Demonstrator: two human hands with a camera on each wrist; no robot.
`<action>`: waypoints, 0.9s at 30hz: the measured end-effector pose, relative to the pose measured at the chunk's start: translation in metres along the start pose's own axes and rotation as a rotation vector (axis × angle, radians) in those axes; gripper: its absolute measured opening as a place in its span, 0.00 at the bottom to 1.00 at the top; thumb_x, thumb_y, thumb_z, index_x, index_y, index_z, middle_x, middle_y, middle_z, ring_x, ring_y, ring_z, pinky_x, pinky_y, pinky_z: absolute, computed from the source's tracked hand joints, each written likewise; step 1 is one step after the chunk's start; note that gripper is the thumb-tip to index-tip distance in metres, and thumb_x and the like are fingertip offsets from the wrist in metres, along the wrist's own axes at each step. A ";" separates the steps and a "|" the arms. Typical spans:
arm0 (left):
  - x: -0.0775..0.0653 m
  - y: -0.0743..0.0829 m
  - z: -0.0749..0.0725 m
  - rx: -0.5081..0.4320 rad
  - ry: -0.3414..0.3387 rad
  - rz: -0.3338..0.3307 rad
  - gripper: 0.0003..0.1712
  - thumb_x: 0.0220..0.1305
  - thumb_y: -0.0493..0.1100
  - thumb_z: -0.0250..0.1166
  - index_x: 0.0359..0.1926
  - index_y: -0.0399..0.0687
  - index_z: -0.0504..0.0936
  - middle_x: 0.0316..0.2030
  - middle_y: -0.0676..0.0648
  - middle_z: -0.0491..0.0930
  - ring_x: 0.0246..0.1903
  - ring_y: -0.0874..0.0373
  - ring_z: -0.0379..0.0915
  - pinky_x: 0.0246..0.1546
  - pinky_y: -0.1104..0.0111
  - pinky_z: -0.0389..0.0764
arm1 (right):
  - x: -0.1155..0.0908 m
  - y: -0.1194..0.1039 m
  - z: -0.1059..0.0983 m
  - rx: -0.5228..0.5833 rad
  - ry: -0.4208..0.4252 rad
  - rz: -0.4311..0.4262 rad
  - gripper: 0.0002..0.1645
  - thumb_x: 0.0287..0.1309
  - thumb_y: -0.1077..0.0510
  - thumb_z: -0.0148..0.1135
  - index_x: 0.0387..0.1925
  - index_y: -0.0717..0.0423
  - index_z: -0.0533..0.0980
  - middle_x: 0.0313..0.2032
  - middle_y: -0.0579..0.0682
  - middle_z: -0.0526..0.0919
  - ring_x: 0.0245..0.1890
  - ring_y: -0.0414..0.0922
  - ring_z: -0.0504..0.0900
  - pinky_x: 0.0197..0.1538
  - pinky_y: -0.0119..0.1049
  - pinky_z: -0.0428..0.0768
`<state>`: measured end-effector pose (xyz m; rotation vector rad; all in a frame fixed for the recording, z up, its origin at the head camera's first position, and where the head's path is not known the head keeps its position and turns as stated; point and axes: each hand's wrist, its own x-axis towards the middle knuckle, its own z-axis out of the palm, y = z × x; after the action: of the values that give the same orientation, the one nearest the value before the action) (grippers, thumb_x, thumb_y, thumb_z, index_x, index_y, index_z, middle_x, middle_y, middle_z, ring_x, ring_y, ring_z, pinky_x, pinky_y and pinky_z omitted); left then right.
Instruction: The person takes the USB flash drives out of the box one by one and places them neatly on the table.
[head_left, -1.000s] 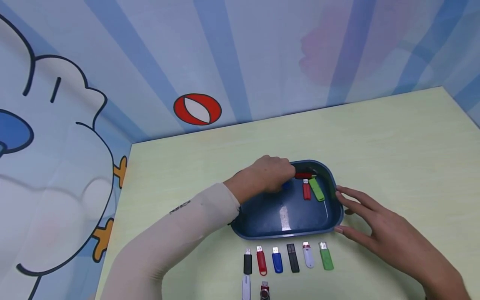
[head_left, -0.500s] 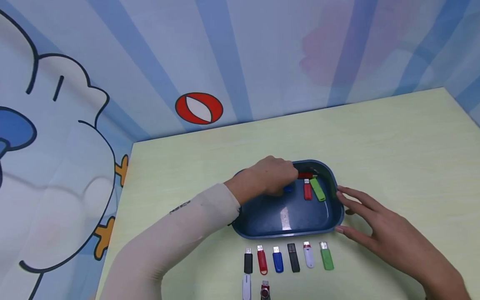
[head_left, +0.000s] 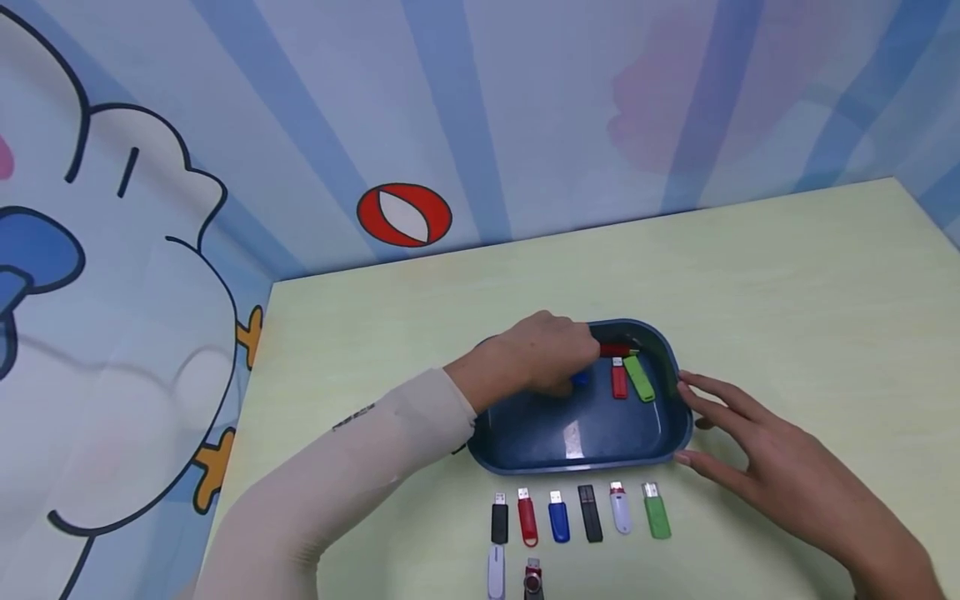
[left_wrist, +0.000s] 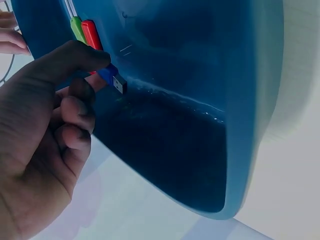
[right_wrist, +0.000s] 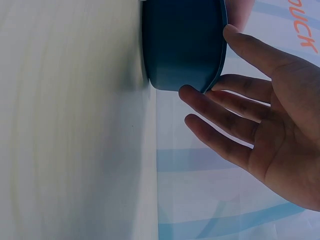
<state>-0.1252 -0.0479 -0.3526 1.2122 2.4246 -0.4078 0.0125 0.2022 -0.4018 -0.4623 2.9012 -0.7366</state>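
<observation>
My left hand [head_left: 543, 346] reaches down into a dark blue tray [head_left: 555, 433]. In the left wrist view its thumb and index finger pinch a blue USB flash drive [left_wrist: 115, 78], metal plug pointing outward. Two red flash drives [head_left: 618, 380] and a light green flash drive [head_left: 640, 379] lie in the tray just right of that hand. My right hand [head_left: 757, 454] is at the tray's right end, fingers spread and gently bent. Its thumb and fingertips are at the rim, as the right wrist view also shows.
In front of the tray several flash drives stand in a row, from a black one [head_left: 499, 521] to a green one [head_left: 657, 512]. Below them lie a white drive [head_left: 496, 571] and a dark red swivel drive [head_left: 533, 577]. A printed wall [head_left: 570, 108] borders the pale table [head_left: 787, 275].
The head view drifts slightly. Both hands keep their places at the tray, and a little more of the blue flash drive shows under the left hand.
</observation>
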 end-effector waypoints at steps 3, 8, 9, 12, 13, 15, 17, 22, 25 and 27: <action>-0.001 0.002 0.000 -0.006 -0.001 0.005 0.17 0.71 0.51 0.71 0.56 0.51 0.87 0.36 0.52 0.84 0.33 0.60 0.78 0.37 0.72 0.82 | 0.000 0.001 0.000 -0.002 -0.001 0.003 0.50 0.62 0.36 0.74 0.78 0.50 0.68 0.76 0.53 0.69 0.55 0.52 0.89 0.51 0.60 0.87; -0.003 0.003 -0.002 -0.016 0.008 0.006 0.16 0.71 0.51 0.72 0.54 0.50 0.88 0.32 0.53 0.82 0.32 0.60 0.78 0.34 0.72 0.79 | 0.000 0.002 -0.002 -0.009 0.002 0.002 0.51 0.62 0.36 0.74 0.79 0.50 0.67 0.75 0.54 0.70 0.55 0.52 0.89 0.50 0.60 0.87; -0.004 0.003 -0.002 -0.015 0.011 0.008 0.16 0.71 0.50 0.72 0.54 0.50 0.88 0.32 0.53 0.82 0.32 0.60 0.78 0.34 0.72 0.78 | 0.000 0.002 -0.002 -0.009 0.002 0.002 0.50 0.62 0.36 0.74 0.79 0.51 0.68 0.76 0.54 0.69 0.55 0.52 0.88 0.51 0.60 0.87; -0.006 0.004 -0.004 -0.018 0.013 0.011 0.15 0.71 0.51 0.72 0.53 0.50 0.89 0.31 0.53 0.82 0.32 0.60 0.78 0.34 0.72 0.78 | 0.000 0.003 -0.003 -0.010 -0.001 0.005 0.50 0.62 0.36 0.74 0.78 0.51 0.68 0.76 0.54 0.69 0.56 0.53 0.88 0.51 0.61 0.86; -0.006 0.004 -0.004 -0.018 0.013 0.013 0.15 0.70 0.51 0.72 0.53 0.50 0.89 0.31 0.53 0.82 0.32 0.60 0.78 0.34 0.72 0.78 | 0.000 0.003 -0.003 -0.010 -0.002 0.005 0.50 0.62 0.36 0.74 0.78 0.51 0.68 0.76 0.54 0.68 0.56 0.53 0.88 0.51 0.61 0.86; -0.008 0.004 -0.005 -0.021 0.007 0.014 0.14 0.71 0.51 0.72 0.51 0.50 0.89 0.30 0.53 0.82 0.31 0.60 0.78 0.33 0.72 0.77 | 0.000 0.003 -0.002 -0.007 -0.001 0.005 0.50 0.62 0.36 0.74 0.78 0.51 0.68 0.76 0.54 0.68 0.55 0.52 0.88 0.51 0.61 0.86; -0.009 0.005 -0.005 -0.019 0.003 0.019 0.14 0.71 0.52 0.72 0.51 0.50 0.89 0.29 0.53 0.82 0.31 0.60 0.78 0.32 0.73 0.77 | 0.001 0.003 -0.002 -0.004 -0.004 0.009 0.50 0.63 0.35 0.73 0.78 0.51 0.68 0.76 0.53 0.69 0.55 0.52 0.88 0.50 0.60 0.87; -0.012 0.006 -0.003 -0.014 0.004 0.030 0.13 0.71 0.51 0.72 0.50 0.51 0.89 0.27 0.54 0.81 0.29 0.61 0.78 0.30 0.73 0.76 | 0.000 0.002 -0.002 -0.007 -0.009 0.012 0.50 0.63 0.34 0.72 0.79 0.51 0.68 0.76 0.54 0.69 0.56 0.53 0.88 0.50 0.60 0.87; -0.014 0.006 -0.003 -0.010 0.011 0.027 0.13 0.71 0.52 0.72 0.49 0.51 0.89 0.26 0.54 0.80 0.29 0.60 0.77 0.30 0.73 0.75 | -0.001 0.002 -0.002 -0.014 0.000 0.003 0.50 0.63 0.35 0.73 0.79 0.50 0.67 0.76 0.54 0.69 0.56 0.53 0.88 0.51 0.60 0.87; -0.016 0.007 -0.003 -0.007 0.014 0.029 0.12 0.71 0.52 0.71 0.48 0.51 0.88 0.26 0.53 0.79 0.29 0.60 0.77 0.30 0.73 0.75 | -0.002 0.002 -0.002 -0.011 0.001 0.005 0.50 0.63 0.36 0.73 0.79 0.50 0.68 0.76 0.54 0.69 0.55 0.53 0.88 0.51 0.60 0.87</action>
<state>-0.1117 -0.0538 -0.3431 1.2504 2.4154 -0.3833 0.0136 0.2052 -0.4013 -0.4566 2.9074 -0.7208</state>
